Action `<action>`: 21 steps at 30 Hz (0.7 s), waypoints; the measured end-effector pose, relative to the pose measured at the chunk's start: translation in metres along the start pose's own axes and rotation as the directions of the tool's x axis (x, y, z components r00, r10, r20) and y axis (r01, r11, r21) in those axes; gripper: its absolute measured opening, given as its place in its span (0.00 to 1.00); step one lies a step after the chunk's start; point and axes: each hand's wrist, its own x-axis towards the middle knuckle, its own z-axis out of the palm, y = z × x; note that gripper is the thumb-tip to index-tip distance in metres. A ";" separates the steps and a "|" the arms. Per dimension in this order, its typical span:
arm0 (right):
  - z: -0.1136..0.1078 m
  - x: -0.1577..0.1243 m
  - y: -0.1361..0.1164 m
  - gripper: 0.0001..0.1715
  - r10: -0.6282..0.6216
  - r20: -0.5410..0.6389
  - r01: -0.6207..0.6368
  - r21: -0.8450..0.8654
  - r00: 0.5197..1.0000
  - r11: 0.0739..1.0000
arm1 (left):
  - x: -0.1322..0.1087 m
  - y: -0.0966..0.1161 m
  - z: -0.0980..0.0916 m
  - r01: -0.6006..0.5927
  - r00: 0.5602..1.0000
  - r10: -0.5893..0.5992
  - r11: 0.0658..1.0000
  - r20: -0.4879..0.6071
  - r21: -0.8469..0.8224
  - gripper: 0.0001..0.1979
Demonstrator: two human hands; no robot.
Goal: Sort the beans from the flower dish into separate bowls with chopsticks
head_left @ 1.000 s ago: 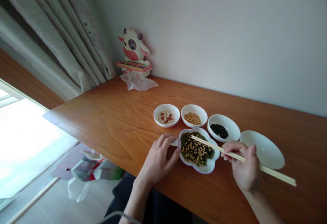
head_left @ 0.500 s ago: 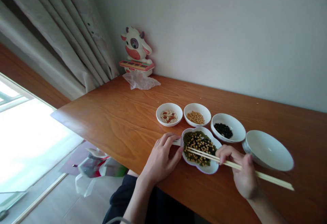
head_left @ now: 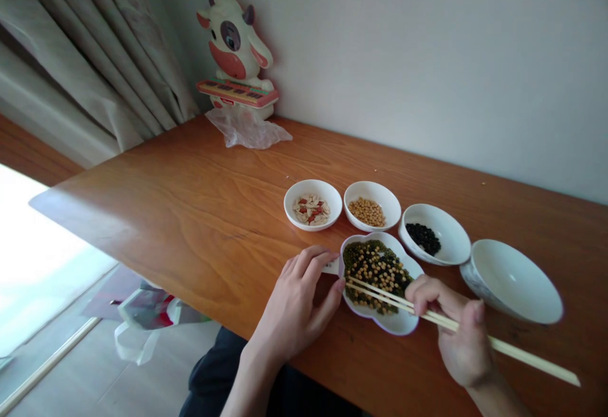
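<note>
A white flower-shaped dish near the table's front edge holds mixed green, yellow and black beans. My right hand is closed on a pair of wooden chopsticks, whose tips lie low over the beans at the dish's left side. My left hand rests on the table with its fingers against the dish's left rim, curled loosely, holding nothing I can make out. Behind the dish stand three small white bowls: one with pale and red seeds, one with yellow beans, one with black beans.
A larger empty white bowl stands at the right. At the back left a cow-shaped toy with a keyboard sits on crumpled clear plastic. Curtains hang at the left. A bag lies on the floor below the wooden table.
The chopstick tips have dropped from above the dish's far side down into the beans at its left side. The view has moved closer and slightly left. My left hand stays at the rim.
</note>
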 end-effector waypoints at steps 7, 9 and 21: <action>0.001 0.002 -0.004 0.45 0.004 -0.029 -0.005 -0.003 1.000 1.000 | 0.001 0.000 -0.001 0.000 1.000 0.000 1.000 0.003 0.004 0.18; 0.001 0.002 -0.003 0.44 0.001 -0.048 -0.001 0.000 0.999 1.000 | 0.002 -0.001 -0.001 -0.001 1.000 0.001 1.000 0.006 0.005 0.18; -0.008 0.001 0.001 0.45 0.014 -0.198 0.006 0.099 0.980 0.995 | 0.001 -0.002 0.001 -0.006 1.000 0.006 1.000 -0.011 -0.013 0.18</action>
